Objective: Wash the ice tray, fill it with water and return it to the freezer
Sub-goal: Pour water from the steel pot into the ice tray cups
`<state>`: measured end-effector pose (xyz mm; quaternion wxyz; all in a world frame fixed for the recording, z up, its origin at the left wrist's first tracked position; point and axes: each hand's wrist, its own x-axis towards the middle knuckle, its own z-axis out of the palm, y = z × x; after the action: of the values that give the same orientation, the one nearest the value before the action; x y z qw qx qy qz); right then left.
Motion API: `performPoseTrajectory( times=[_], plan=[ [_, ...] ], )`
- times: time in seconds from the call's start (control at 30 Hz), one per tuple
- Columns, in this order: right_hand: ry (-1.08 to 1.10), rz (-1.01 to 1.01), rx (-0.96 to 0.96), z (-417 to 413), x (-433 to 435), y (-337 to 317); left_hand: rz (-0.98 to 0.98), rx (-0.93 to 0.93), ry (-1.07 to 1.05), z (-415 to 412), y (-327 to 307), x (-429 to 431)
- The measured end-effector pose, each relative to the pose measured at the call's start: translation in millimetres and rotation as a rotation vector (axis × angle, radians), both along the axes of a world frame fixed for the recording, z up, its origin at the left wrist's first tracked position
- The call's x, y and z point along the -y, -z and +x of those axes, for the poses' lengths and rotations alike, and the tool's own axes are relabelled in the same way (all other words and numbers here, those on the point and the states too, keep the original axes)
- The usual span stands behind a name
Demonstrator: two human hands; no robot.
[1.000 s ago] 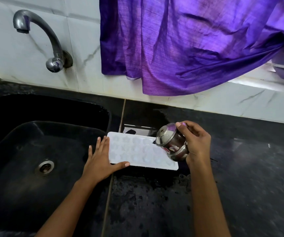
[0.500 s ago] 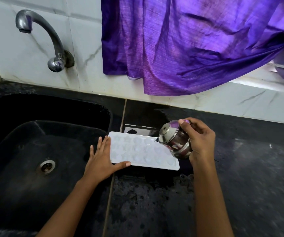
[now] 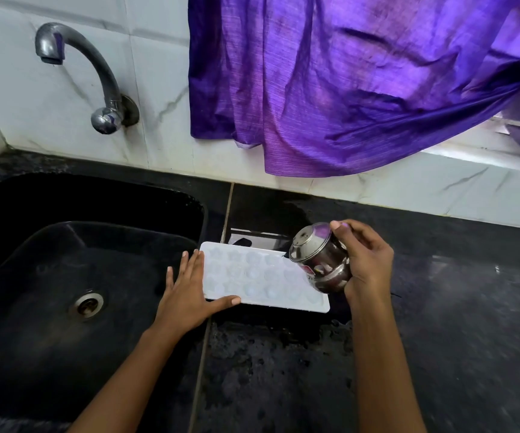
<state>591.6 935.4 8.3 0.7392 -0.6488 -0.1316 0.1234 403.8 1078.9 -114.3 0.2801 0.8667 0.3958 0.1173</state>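
1. Left hand (image 3: 190, 295) lies flat, fingers straight, against the left end of the white ice tray (image 3: 262, 276), with the thumb along its near edge.
2. Right hand (image 3: 368, 260) curls round a small steel pot (image 3: 321, 257), which is tipped over the tray's right end.
3. The tray rests on the black counter (image 3: 440, 307), at its left edge just beside the sink (image 3: 65, 245).
4. A purple curtain (image 3: 346, 89) hangs over the back wall.

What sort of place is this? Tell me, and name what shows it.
Most likely a home kitchen: a black sink, a wall tap, and a dark stone counter with an ice tray on it.
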Motion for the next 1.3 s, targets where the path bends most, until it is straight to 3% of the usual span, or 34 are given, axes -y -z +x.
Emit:
performPoseTrajectory(
  times=[0.3, 0.83, 1.3],
  plan=[
    [-0.022, 0.066, -0.13, -1.0, -3.0, 4.9, -0.006, -0.002, 0.002, 0.7, -1.1, 0.7],
    [-0.162, -0.042, 0.023, -17.6, -21.4, 4.3, 0.002, -0.027, -0.004, 0.4, -2.1, 0.3],
    [-0.154, -0.082, 0.128, -20.8, -24.8, -0.7, -0.004, -0.016, 0.002, 0.4, -1.9, 0.4]
  ],
)
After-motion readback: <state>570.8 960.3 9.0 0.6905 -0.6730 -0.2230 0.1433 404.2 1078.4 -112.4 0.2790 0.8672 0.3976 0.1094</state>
